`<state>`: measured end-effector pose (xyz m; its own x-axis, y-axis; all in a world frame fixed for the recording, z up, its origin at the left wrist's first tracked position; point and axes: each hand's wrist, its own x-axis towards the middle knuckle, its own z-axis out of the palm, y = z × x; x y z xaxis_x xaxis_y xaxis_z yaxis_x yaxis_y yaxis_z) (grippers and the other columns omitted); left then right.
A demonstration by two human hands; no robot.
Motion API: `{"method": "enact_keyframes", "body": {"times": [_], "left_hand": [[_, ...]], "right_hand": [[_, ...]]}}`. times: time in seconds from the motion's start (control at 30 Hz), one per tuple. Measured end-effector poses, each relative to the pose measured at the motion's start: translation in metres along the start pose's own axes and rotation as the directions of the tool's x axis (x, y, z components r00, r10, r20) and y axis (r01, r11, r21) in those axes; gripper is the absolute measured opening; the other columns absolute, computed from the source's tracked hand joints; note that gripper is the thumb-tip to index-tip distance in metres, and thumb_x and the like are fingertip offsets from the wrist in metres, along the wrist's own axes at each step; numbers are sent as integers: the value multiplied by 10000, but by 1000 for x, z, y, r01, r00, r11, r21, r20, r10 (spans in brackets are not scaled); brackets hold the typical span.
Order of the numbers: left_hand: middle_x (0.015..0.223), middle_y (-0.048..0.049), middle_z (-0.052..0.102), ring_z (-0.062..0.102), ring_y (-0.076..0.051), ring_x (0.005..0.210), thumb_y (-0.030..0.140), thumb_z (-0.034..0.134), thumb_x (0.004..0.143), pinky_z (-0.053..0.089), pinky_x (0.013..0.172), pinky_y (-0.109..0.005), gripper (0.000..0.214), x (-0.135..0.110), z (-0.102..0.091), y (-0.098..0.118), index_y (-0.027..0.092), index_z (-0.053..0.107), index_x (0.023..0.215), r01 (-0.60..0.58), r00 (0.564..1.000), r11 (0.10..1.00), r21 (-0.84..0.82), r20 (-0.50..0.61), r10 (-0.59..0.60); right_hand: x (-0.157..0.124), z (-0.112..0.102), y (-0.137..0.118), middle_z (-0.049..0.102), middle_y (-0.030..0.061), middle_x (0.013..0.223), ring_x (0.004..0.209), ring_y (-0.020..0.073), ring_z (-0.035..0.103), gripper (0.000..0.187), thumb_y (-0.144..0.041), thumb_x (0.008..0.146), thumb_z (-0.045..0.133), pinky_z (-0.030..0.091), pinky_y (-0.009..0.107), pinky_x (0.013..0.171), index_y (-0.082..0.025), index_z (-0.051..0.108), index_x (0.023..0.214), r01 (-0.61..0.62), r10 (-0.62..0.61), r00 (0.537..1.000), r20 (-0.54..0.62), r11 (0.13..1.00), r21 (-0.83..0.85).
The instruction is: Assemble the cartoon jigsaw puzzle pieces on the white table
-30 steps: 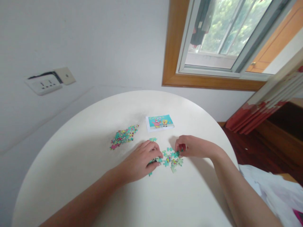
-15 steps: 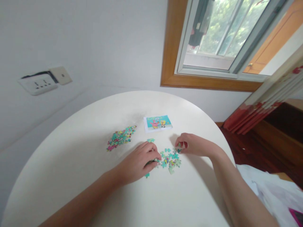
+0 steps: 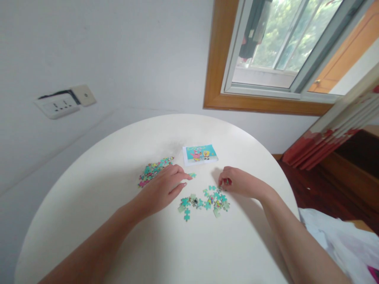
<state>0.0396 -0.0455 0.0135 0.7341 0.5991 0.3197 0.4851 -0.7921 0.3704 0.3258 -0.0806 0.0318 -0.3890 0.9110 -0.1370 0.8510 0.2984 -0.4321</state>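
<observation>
A scatter of small teal jigsaw pieces (image 3: pixel 204 201) lies on the round white table (image 3: pixel 166 244) between my hands. My left hand (image 3: pixel 162 188) hovers just left of them with fingers stretched out, its fingertips reaching towards a single teal piece (image 3: pixel 192 175). My right hand (image 3: pixel 237 182) rests at the right end of the scatter, thumb and forefinger pinched on a small puzzle piece (image 3: pixel 226 182). A second heap of mixed teal and pink pieces (image 3: pixel 152 170) lies beyond my left hand. A small picture card (image 3: pixel 200 154) with cartoon figures lies farther back.
The table stands against a white wall with a socket plate (image 3: pixel 57 106) at the left. A wood-framed window (image 3: pixel 266 59) is behind at the right. A red and cream curtain (image 3: pixel 331 130) hangs at the right, above dark wooden flooring. White cloth (image 3: pixel 340 240) covers my lap.
My left hand has lifted off the near pieces and moved up and left, uncovering several pieces beneath it. My right hand stayed in place, pinched on a piece.
</observation>
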Motion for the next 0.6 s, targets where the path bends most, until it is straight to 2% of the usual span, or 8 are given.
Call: {"method": "enact_keyframes", "body": {"times": [0.23,0.4,0.5,0.6], "left_hand": [[962,-54,605,542,-197,948,209,488,929,383,888,-317,166,-1,-1,-4,204,644,985,-22,993,1000,-18,118,24],[984,-48,608,548,-203,962,279,590,885,388,872,-307,166,-1,-2,5,208,641,1025,8,976,996,-84,217,11],[1012,-48,586,542,-216,979,304,684,816,392,875,-312,276,0,1,13,213,635,1071,24,970,996,-90,243,-2],[995,-36,547,531,-214,970,278,727,771,386,871,-310,302,0,8,19,236,646,1059,5,971,996,-85,237,15]], "right_hand": [[-1,-1,-2,642,46,875,696,133,573,244,-92,737,529,410,238,656,-188,717,861,-45,45,999,-10,998,-42],[1,-1,-10,631,57,883,715,141,569,206,-84,759,551,395,237,659,-173,697,874,-85,80,995,-55,992,-89],[-1,1,-19,611,44,891,731,132,571,208,-86,768,565,405,227,676,-182,689,905,35,-35,998,-60,999,-13],[-5,4,-26,588,30,916,733,118,578,235,-110,763,597,426,222,703,-211,700,949,183,-188,981,47,978,101]]}}
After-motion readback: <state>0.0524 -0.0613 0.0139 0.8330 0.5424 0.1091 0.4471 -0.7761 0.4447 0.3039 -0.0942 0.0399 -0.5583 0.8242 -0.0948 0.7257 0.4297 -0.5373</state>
